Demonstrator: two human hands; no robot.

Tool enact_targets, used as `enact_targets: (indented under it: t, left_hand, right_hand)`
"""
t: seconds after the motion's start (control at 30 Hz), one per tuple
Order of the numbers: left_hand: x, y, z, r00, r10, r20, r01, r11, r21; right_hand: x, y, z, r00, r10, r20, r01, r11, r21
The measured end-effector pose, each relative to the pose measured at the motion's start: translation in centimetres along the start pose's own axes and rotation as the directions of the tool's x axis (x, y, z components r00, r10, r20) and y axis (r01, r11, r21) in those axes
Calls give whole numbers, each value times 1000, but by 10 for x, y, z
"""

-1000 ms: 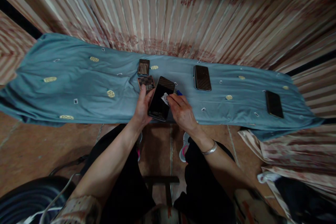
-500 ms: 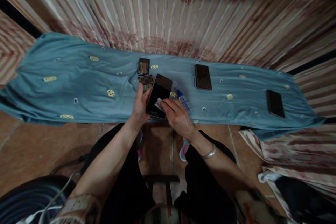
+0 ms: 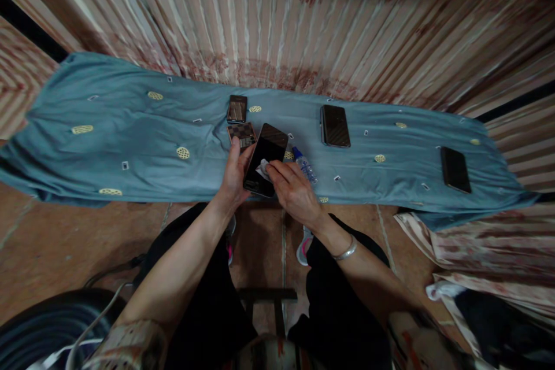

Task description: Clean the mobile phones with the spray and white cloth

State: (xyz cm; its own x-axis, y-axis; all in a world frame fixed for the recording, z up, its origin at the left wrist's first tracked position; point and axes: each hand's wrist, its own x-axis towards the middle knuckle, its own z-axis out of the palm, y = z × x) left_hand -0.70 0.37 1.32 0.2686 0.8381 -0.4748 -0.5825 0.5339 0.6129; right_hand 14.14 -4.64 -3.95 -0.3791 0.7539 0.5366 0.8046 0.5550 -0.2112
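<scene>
A dark smartphone [image 3: 269, 147] is tilted in my left hand [image 3: 235, 176], whose fingers wrap its left side. My right hand [image 3: 295, 189] pinches a small white tissue [image 3: 262, 169] and presses it on the lower part of the phone's screen. Just beyond my left thumb lies a checkered flat item [image 3: 241, 133], partly covered by the held phone. A small dark phone [image 3: 237, 108] rests behind it. Close to my right fingers, a clear bottle with a blue cap [image 3: 305, 166] lies on its side.
A blue patterned cloth [image 3: 143, 144] covers the long narrow surface. Dark phones, apparently stacked [image 3: 335, 126], lie right of centre, and another dark phone [image 3: 455, 169] is at the far right. A pleated curtain [image 3: 277, 23] hangs behind. A black coiled object [image 3: 56, 329] sits at lower left.
The held phone has shifted slightly right and down, uncovering more of the checkered item. The tissue in my right hand has moved slightly up the screen.
</scene>
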Motion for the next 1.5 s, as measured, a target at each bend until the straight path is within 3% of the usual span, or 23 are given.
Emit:
enact_targets:
  t: [0.17,0.47,0.67,0.93,1.17,1.5]
  left_hand:
    - [1,-1,-3,1000,15,4,-15,999,-29]
    - [3,-11,-1,997,-47,66,50,998,-45]
    - [3,-17,1,996,-71,60,73,996,-43]
    - [6,-14,-6,1000,-13,-5,13,1000,-4]
    - [4,-8,-4,1000,9,23,-8,999,-41]
    - [3,-1,1,999,51,-7,-51,999,-6]
  right_hand:
    - [-1,-9,0,999,-15,49,14,999,33]
    - [5,9,1,1000,15,-27,-16,999,-30]
    - [8,9,-1,996,84,18,-84,996,3]
    - [1,-16,-3,997,-40,68,38,999,38]
    - [-1,-28,-4,992,-125,33,125,992,9]
    - [-4,-25,-4,991,-97,93,90,994,69]
